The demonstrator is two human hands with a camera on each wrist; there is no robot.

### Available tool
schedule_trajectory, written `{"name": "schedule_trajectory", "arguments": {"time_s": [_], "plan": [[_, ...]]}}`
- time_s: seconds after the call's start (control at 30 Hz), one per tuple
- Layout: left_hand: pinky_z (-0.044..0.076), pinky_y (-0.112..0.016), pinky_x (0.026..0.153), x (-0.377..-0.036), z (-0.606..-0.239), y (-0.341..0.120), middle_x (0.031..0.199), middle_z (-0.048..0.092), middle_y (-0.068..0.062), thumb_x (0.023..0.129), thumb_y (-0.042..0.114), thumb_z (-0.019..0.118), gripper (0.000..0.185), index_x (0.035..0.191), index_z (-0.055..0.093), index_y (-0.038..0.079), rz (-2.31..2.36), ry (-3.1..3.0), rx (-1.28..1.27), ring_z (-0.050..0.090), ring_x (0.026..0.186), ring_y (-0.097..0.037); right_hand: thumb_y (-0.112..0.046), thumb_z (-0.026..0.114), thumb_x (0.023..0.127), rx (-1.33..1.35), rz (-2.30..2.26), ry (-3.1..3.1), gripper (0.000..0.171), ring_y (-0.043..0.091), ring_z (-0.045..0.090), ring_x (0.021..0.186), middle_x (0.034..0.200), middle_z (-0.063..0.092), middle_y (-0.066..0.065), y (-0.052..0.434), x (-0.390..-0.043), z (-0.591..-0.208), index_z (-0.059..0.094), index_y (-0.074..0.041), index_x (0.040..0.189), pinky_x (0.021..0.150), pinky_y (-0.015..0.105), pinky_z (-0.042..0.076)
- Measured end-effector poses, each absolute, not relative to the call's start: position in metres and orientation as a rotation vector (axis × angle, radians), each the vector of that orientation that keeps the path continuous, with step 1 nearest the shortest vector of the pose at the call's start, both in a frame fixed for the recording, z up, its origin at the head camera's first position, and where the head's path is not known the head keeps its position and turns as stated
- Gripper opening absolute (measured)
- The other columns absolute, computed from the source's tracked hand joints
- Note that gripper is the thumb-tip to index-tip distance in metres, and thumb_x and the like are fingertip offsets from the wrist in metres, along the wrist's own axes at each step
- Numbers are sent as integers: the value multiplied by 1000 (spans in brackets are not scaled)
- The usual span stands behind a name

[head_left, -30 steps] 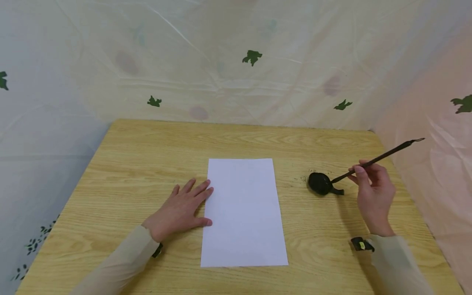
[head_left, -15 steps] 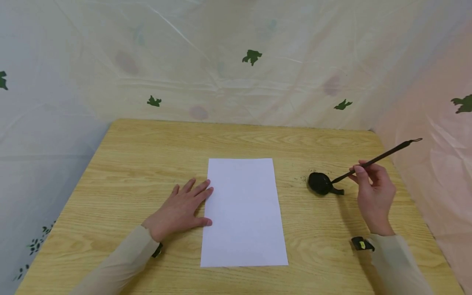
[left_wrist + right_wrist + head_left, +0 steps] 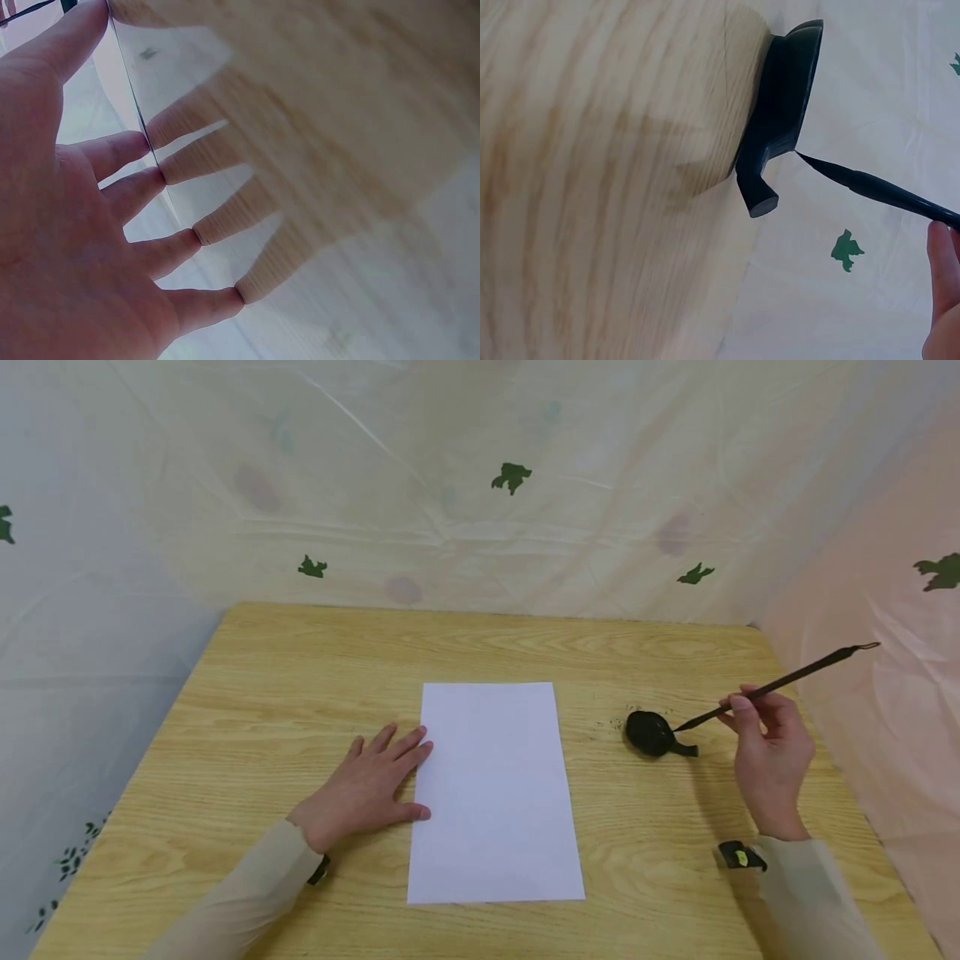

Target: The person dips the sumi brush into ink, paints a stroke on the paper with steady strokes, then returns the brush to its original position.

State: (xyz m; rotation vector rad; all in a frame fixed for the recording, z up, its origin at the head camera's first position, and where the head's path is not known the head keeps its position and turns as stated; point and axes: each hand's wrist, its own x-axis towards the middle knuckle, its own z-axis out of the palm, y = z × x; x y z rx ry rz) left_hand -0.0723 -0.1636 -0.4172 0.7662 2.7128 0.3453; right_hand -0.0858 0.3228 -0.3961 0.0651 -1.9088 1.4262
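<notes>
A sheet of white paper [image 3: 495, 793] lies flat near the middle of the table. On its left edge rests my left hand [image 3: 367, 793], fingers spread and straight; in the left wrist view the fingertips [image 3: 217, 300] touch the surface. My right hand [image 3: 776, 760] pinches a dark writing brush [image 3: 802, 671] by its shaft, tilted with the looped end up to the right. The brush tip [image 3: 802, 156] is at the rim of a small black ink dish [image 3: 787, 90] with a stubby handle. In the head view that ink dish [image 3: 649, 733] stands right of the paper.
Small dark specks [image 3: 611, 724] mark the wooden table [image 3: 300, 677] beside the ink dish. Pale hanging sheets [image 3: 420, 485] with green bird shapes close in the back and both sides of the table.
My right hand has shifted slightly to the right with the brush, whose tip stays at the dish's rim. The left hand and the paper have not moved.
</notes>
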Motion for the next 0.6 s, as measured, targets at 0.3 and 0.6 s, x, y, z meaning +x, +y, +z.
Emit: {"name": "schedule_trajectory", "arguments": {"time_s": [0.3, 0.6], "plan": [[22, -77, 112, -72, -415, -163, 169, 30, -6, 90, 58, 74, 90, 160, 41, 12, 351, 2715, 769, 20, 154, -46, 1, 63, 100, 90, 1628, -1769, 20, 17, 72, 90, 99, 70, 12, 326, -87, -398, 66, 12, 116, 79, 24, 59], [21, -77, 112, -72, -417, -164, 169, 29, -6, 90, 58, 73, 90, 160, 41, 12, 351, 2713, 768, 20, 154, -46, 6, 64, 98, 58, 1763, -1677, 20, 20, 72, 90, 97, 70, 14, 329, -88, -405, 65, 13, 117, 78, 25, 59]]}}
